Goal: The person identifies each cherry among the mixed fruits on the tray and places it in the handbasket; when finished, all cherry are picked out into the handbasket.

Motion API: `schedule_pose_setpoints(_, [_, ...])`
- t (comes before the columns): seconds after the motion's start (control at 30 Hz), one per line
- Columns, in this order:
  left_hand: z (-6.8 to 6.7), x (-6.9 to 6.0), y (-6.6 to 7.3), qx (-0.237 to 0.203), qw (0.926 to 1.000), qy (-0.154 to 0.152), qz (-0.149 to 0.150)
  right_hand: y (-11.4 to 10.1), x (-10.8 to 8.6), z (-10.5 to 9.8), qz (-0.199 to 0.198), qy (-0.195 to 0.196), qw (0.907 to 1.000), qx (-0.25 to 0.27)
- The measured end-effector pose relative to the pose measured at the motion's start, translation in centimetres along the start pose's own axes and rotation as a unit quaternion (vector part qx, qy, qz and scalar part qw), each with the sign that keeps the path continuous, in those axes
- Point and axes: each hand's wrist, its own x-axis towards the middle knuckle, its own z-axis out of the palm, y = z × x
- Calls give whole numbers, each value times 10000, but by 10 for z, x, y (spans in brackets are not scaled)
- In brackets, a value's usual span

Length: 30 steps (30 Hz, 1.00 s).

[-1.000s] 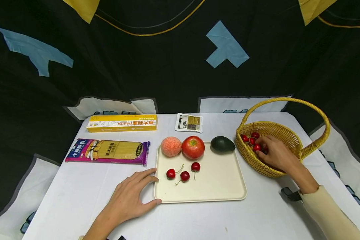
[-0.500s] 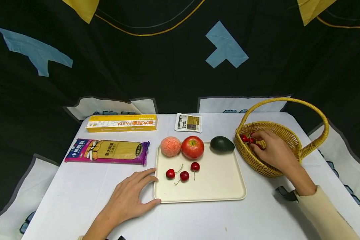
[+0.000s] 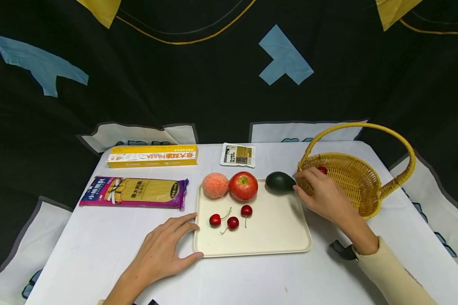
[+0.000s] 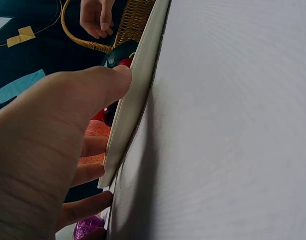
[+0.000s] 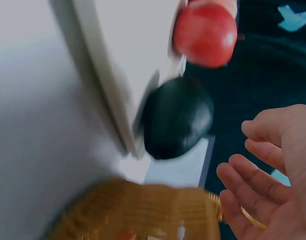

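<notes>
My left hand [image 3: 158, 254] rests at the left side of a cream tray [image 3: 278, 233], thumb and fingertips touching its rim. Three stemmed cherries [image 3: 233, 223] lie on the tray. Along its far edge sit a speckled pinkish-orange fruit [image 3: 215, 185], a red apple [image 3: 243, 186] and a dark green avocado [image 3: 280, 182]. My right hand [image 3: 326, 197] hovers between the avocado and a wicker basket [image 3: 356, 178], fingers loosely bent. In the right wrist view nothing shows in its fingers, and the avocado [image 5: 177, 120] stands apart from them. One cherry [image 3: 322, 170] shows in the basket; the hand hides others.
A yellow pasta box [image 3: 152, 156] and a purple-ended pasta packet [image 3: 135, 192] lie on the left. A small white pouch [image 3: 238, 155] lies behind the fruit. The basket's tall arched handle [image 3: 398, 140] rises at the right.
My right hand has moved left out of the basket, toward the avocado. The left hand stays at the tray's edge, and the fruit on the tray has not moved.
</notes>
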Motion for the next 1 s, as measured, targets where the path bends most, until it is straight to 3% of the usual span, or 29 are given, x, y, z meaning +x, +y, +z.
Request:
schedule_pose_setpoints(0.3, [1, -2, -1, -34, 9999, 95, 68, -32, 5, 26, -302, -547, 9977, 273])
schedule_pose_setpoints(0.63, [0, -1, -1, -3, 9999, 86, 81, -59, 6, 52, -865, -884, 9915, 403])
schedule_pose_setpoints(1.0, [1, -1, -2, 17, 9999, 82, 76, -81, 4, 64, -718, -1701, 9815, 501])
